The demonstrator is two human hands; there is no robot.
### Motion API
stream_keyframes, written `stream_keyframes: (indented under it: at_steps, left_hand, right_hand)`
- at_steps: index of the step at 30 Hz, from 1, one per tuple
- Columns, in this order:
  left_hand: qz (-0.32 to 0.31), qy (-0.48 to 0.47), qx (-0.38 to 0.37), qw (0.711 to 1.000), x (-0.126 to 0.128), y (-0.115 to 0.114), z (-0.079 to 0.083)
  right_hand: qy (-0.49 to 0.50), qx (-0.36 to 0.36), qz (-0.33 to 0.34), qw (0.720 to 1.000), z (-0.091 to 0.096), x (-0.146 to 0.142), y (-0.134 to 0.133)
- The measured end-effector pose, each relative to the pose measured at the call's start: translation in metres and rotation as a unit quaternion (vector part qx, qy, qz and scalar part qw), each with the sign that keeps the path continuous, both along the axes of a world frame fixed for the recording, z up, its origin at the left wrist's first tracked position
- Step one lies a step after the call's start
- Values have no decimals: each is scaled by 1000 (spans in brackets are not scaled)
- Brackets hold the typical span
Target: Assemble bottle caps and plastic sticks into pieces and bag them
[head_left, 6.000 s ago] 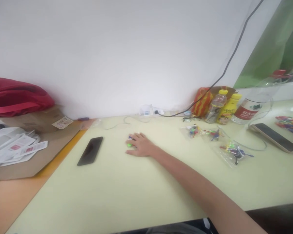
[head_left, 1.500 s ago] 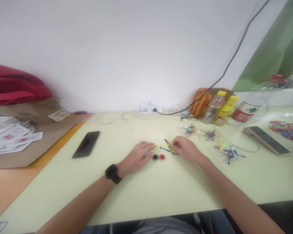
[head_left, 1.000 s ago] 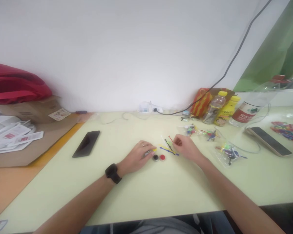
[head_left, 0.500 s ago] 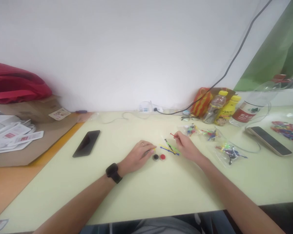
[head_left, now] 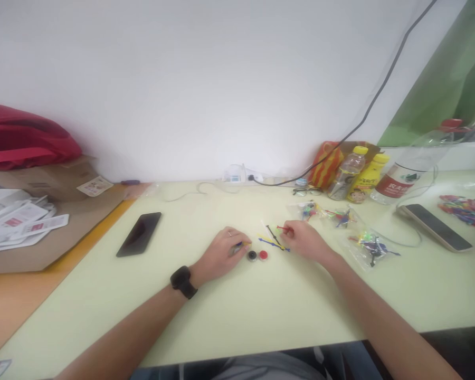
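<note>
My right hand is closed on a thin red plastic stick, which points left out of the fingertips. A bit of green shows just beside its end. My left hand rests on the table with its fingers pinched; a small yellow and blue piece peeks out at the fingertips, mostly hidden. Between the hands lie a blue stick and a black stick with knobbed ends, with some yellow by them. In front of these stand a small round black-topped piece and a red-topped one.
Clear bags of coloured plastic parts lie right of my right hand. Behind them are drink bottles and eyeglasses. A phone lies at right, a dark phone at left. A cardboard box stands far left.
My right hand has come down toward the table, lowering and levelling the red stick. The green stick beside the blue one has left its place. My left hand has barely shifted.
</note>
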State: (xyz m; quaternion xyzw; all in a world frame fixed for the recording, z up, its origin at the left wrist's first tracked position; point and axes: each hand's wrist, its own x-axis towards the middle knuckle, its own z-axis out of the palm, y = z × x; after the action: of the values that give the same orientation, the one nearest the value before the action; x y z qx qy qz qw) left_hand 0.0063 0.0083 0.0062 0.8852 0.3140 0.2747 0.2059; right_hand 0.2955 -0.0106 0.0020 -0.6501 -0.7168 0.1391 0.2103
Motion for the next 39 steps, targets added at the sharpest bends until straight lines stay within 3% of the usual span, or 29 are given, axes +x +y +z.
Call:
stream_keyframes:
  at_steps: [3, 9, 17, 22, 26, 31, 37, 39]
  left_hand:
    - [0, 7, -2, 1000, 1, -1, 0]
    - [4, 16, -9, 1000, 0, -1, 1]
    - [5, 19, -2, 1000, -1, 0, -1]
    - [0, 20, 2, 1000, 0, 1, -2]
    - [-2, 8, 7, 1000, 0, 1, -1]
    - [1, -2, 16, 1000, 0, 3, -5]
    - [0, -6, 23, 1000, -1, 5, -8]
    - [-1, -8, 24, 1000, -1, 5, -8]
  right_hand:
    - [-23, 24, -6, 999, 1, 0, 1]
    - [24, 21, 94, 995, 2, -10, -5]
    - [49, -17, 102, 993, -1, -16, -8]
    - [91, -12, 51, 994, -1, -3, 2]
    - [44, -9, -20, 999, -5, 14, 12]
    - [21, -6, -35, 999, -5, 19, 13]
    - [54, -9, 131, 990, 5, -1, -2]
    - [50, -6, 149, 988, 6, -5, -6]
